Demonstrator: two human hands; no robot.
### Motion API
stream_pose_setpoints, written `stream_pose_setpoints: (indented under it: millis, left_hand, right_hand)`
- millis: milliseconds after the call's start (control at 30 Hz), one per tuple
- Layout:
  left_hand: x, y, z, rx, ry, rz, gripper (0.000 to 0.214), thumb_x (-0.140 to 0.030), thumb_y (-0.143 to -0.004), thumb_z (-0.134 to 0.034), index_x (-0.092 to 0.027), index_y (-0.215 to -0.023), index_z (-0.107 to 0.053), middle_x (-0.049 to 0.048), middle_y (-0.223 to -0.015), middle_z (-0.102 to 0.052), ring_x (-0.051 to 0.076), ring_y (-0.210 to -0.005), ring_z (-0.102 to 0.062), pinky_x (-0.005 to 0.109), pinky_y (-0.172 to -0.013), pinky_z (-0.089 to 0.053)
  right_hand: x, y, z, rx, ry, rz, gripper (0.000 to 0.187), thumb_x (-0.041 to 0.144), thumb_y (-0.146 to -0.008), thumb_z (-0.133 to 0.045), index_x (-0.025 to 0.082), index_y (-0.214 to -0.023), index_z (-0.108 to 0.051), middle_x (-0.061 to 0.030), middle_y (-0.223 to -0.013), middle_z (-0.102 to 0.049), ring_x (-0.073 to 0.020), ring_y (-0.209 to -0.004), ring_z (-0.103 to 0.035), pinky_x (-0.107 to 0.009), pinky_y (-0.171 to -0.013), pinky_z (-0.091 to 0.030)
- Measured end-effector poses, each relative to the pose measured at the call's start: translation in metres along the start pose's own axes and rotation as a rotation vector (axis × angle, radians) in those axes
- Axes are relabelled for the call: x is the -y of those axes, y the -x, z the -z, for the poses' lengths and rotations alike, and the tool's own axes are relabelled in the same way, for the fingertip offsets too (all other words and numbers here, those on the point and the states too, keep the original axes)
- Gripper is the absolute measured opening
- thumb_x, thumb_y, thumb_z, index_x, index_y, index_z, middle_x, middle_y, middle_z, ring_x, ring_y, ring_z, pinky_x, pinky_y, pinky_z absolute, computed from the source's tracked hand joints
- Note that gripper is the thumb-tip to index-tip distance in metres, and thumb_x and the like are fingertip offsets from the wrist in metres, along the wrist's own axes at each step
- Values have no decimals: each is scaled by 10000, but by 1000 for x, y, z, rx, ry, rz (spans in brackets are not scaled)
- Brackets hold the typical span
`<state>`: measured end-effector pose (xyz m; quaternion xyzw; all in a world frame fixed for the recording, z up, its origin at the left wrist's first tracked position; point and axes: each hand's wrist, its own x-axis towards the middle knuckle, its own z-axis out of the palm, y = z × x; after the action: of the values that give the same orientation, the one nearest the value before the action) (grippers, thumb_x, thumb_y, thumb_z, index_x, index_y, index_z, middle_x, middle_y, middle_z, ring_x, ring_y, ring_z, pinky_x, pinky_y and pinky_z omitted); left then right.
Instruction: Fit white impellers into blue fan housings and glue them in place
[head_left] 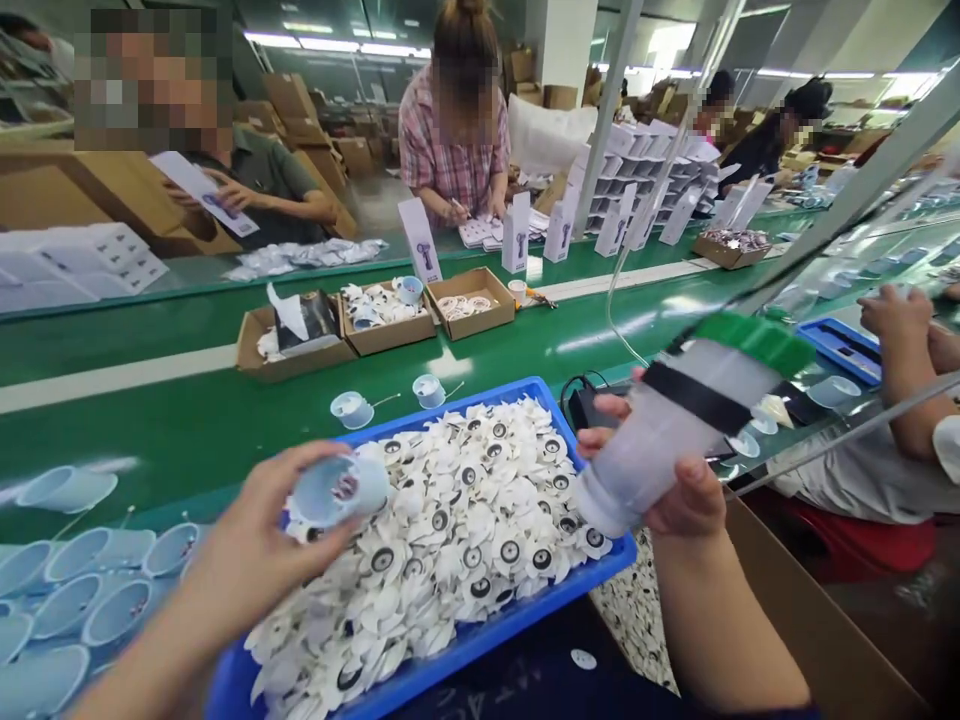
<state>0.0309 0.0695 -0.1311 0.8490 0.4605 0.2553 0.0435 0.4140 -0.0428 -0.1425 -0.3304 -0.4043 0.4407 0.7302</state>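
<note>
My left hand (251,545) is closed round a small pale blue plastic cup (337,490), held over the left part of a blue tray (517,615). The tray is full of white fan blades with dark hubs (465,520). My right hand (667,480) grips a translucent power tool (690,415) with a black band and a green top; it points down-left at the tray's right end. A cable runs up from the tool's top.
Several pale blue cups (71,600) lie at lower left on the green conveyor (187,400). Two more cups (352,408) sit behind the tray. Three cardboard boxes (469,300) of parts stand mid-belt. A neighbour's arm (904,360) is at right; people work across the belt.
</note>
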Motion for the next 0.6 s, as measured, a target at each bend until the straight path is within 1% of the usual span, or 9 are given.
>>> stream_pose_setpoints:
  millis: [33, 67, 133, 200, 267, 333, 400, 467, 600]
  left_hand:
    - [-26, 14, -7, 24, 30, -53, 492, -370, -816, -661, -266, -1285, -553, 114, -1282, -672, 340, -1125, -695, 489, -865, -618]
    - [-50, 24, -13, 42, 74, -93, 492, -293, -813, -623, -274, -1297, -535, 107, -1309, -654, 334, -1199, -666, 501, -938, -600]
    - [-91, 36, -26, 95, 177, -154, 563, -183, -785, -571, -280, -1335, -499, 90, -1343, -630, 300, -1264, -632, 471, -1013, -573]
    - [-117, 38, -35, 159, 288, -174, 599, -113, -749, -541, -281, -1323, -502, 63, -1325, -639, 263, -1234, -644, 409, -1006, -574]
    - [-130, 37, -40, 217, 394, -151, 537, -86, -721, -529, -272, -1224, -549, 36, -1233, -676, 240, -1123, -682, 360, -925, -594]
    - [-135, 38, -41, 249, 463, -72, 417, -124, -733, -588, -255, -1129, -580, 22, -1099, -704, 227, -969, -703, 328, -800, -602]
    - [-138, 39, -39, 267, 499, 1, 382, -232, -733, -720, -242, -1096, -600, 21, -1020, -711, 230, -874, -698, 323, -718, -592]
    - [-141, 41, -36, 270, 518, 33, 420, -327, -694, -820, -236, -1056, -627, 15, -961, -713, 225, -811, -686, 321, -673, -576]
    - [-149, 41, -35, 220, 552, 20, 257, -302, -722, -796, -228, -921, -650, -3, -852, -702, 185, -701, -650, 303, -633, -540]
  right_hand:
    - [4, -6, -17, 74, -86, -45, 740, 626, -702, -795, 313, -1321, -538, -68, -1148, -701, -213, -856, -733, -424, -760, -638]
    - [7, -13, -34, 159, -171, -70, 738, 618, -697, -794, 304, -1317, -546, -46, -1073, -709, -192, -810, -723, -389, -721, -637]
    - [9, -24, -66, 309, -307, -111, 667, 623, -666, -811, 260, -1194, -624, -24, -945, -709, -174, -749, -692, -350, -684, -633]
    - [8, -30, -91, 394, -335, -169, 485, 545, -708, -813, 224, -1049, -689, -32, -913, -701, -177, -780, -689, -325, -699, -625]
    - [8, -29, -107, 403, -298, -221, 404, 499, -718, -825, 208, -976, -714, -54, -954, -703, -199, -849, -697, -332, -738, -619]
    - [7, -25, -115, 375, -237, -252, 482, 520, -679, -857, 209, -1020, -720, -75, -1000, -705, -236, -919, -701, -365, -785, -614]
    - [7, -20, -117, 366, -186, -259, 595, 545, -640, -879, 216, -1107, -711, -88, -1013, -704, -264, -959, -699, -397, -818, -607]
    - [6, -15, -115, 374, -165, -247, 616, 546, -643, -878, 223, -1138, -705, -85, -1003, -698, -266, -956, -695, -404, -821, -604]
    - [5, -8, -111, 394, -110, -227, 534, 547, -653, -869, 231, -1052, -710, -76, -973, -693, -257, -904, -687, -404, -786, -609]
